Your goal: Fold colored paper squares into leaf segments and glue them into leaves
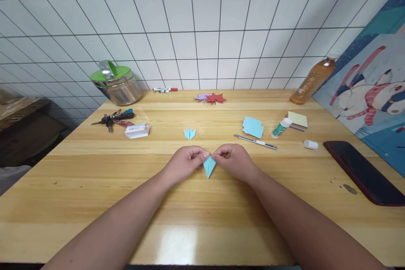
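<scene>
Between my two hands is a small light-blue folded paper (209, 167), kite-shaped, its point toward me and a crease down its middle. My left hand (189, 161) pinches its upper left corner with thumb and fingers. At the upper right corner my right hand (233, 160) pinches it likewise. The fingertips hide the paper's top edge. Just beyond my left hand lies a light-blue folded paper piece (190, 133) with three points. A slim craft knife (255, 141) lies beyond my right hand, below a stack of light-blue paper squares (252, 127).
To the right are a glue stick (281, 128), its white cap (310, 144), a pale paper pad (297, 120), a phone (363, 173) and a bottle (313, 81). Red and purple paper shapes (216, 98), markers (165, 90), a steel pot (117, 86), keys (112, 118) and a small box (137, 131) stand farther back.
</scene>
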The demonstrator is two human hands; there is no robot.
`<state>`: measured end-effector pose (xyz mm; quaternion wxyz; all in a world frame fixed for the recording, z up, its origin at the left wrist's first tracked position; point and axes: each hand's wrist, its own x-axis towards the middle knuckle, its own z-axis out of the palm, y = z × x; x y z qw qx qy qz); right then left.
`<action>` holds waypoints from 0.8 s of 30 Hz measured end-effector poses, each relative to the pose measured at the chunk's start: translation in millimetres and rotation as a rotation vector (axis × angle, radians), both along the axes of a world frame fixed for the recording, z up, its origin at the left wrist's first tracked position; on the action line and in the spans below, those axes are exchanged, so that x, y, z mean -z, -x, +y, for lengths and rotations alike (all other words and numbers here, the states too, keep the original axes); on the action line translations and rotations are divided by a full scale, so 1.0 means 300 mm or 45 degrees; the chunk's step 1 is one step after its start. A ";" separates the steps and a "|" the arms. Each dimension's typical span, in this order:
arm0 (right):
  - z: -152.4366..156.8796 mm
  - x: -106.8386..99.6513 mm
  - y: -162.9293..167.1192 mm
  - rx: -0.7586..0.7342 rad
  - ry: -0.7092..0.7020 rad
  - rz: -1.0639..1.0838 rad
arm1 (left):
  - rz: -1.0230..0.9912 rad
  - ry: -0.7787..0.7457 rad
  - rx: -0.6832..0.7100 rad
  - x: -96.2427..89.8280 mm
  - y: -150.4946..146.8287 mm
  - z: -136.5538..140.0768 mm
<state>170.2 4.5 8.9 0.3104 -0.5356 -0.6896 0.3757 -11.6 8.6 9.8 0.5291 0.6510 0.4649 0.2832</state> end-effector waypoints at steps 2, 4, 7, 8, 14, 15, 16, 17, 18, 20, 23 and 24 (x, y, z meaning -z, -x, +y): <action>-0.002 -0.002 0.001 -0.004 -0.002 -0.003 | 0.054 -0.032 -0.019 -0.002 0.000 -0.001; -0.002 -0.005 0.001 0.000 0.005 0.011 | 0.090 -0.043 -0.063 -0.008 -0.001 -0.002; -0.002 -0.009 0.002 0.029 0.020 0.064 | 0.098 -0.069 -0.133 -0.016 -0.003 -0.005; -0.001 -0.010 0.002 0.040 0.026 0.080 | 0.094 -0.084 -0.155 -0.017 -0.004 -0.005; 0.000 -0.013 0.000 0.045 -0.016 0.061 | 0.107 -0.143 -0.164 -0.009 -0.006 -0.009; 0.000 -0.013 -0.001 0.040 -0.043 0.050 | 0.112 -0.162 -0.156 -0.008 -0.006 -0.010; 0.000 -0.012 -0.001 0.035 -0.067 0.038 | 0.113 -0.182 -0.145 -0.007 -0.005 -0.010; 0.000 -0.011 -0.002 0.028 -0.089 0.026 | 0.119 -0.200 -0.129 -0.007 -0.005 -0.011; -0.001 -0.009 -0.002 0.023 -0.107 0.015 | 0.133 -0.217 -0.111 -0.007 -0.004 -0.011; -0.001 -0.003 -0.003 0.019 -0.115 0.013 | 0.180 -0.246 -0.090 -0.005 -0.002 -0.011; 0.002 0.005 -0.003 0.029 -0.034 0.081 | 0.212 -0.262 -0.145 0.001 0.002 -0.006; 0.003 0.007 -0.004 0.044 0.017 0.128 | 0.190 -0.249 -0.177 0.003 0.004 -0.003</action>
